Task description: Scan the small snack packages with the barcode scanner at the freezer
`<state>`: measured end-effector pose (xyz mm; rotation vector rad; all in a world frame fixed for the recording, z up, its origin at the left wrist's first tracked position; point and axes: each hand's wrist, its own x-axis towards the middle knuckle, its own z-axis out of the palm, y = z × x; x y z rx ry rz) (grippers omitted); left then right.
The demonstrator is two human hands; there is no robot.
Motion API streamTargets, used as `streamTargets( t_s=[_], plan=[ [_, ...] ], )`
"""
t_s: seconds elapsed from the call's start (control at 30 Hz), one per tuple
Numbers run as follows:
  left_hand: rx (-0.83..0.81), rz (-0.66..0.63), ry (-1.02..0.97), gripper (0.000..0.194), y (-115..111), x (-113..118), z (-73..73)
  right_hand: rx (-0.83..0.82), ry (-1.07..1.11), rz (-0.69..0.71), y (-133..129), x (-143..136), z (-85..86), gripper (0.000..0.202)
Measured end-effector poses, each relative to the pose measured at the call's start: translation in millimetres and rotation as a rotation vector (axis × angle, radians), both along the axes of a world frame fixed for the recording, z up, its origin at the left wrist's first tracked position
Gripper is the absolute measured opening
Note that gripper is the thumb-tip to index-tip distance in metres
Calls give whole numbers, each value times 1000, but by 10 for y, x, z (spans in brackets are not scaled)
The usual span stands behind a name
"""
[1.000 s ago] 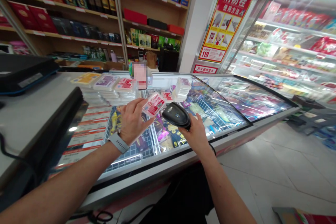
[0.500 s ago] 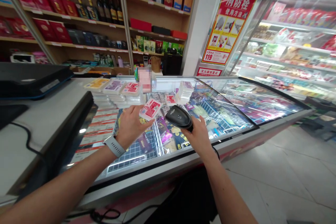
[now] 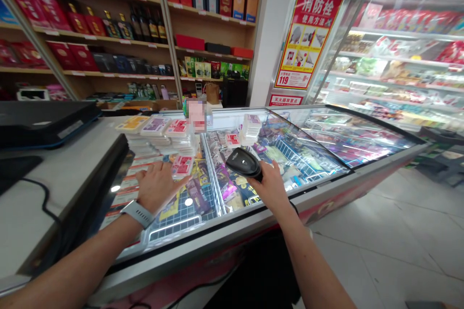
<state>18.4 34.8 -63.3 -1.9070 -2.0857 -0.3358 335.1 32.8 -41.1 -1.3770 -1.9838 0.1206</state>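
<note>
My left hand (image 3: 155,186), with a grey watch band (image 3: 137,213) at the wrist, grips a small clear plastic pack with a red label (image 3: 182,166). The thumb lies along its near edge; the fingertips are partly hidden behind it. My right hand (image 3: 268,183) is wrapped around the handle of a black barcode scanner (image 3: 243,162), whose head points left toward the pack. Beyond my left hand stand stacks of similar packs with red (image 3: 177,127), purple (image 3: 155,125) and yellow labels (image 3: 133,124). Another red-labelled pack (image 3: 232,140) lies beside a purple-labelled stack (image 3: 251,128) behind the scanner.
Under my hands is a glass-topped freezer (image 3: 319,166) with wire baskets and bagged goods inside. A dark device (image 3: 43,118) sits on the grey counter at left. Shelves of boxes and bottles (image 3: 155,26) stand behind, and a lit refrigerated display (image 3: 402,58) at right.
My left hand has moved left and toward me with the red-labelled pack, away from the scanner. My right hand and the scanner have barely moved; the view has shifted slightly.
</note>
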Motion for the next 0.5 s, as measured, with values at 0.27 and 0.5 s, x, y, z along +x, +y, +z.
streamTargets(
  t_s=[0.27,0.5],
  plan=[
    [151,-127,16,68,-103,157,46,-26,3,-44,-14,27,32,11],
    [-126,-236,-227,54,296,751,194,-18,44,-164,-13,144,47,14]
  ],
)
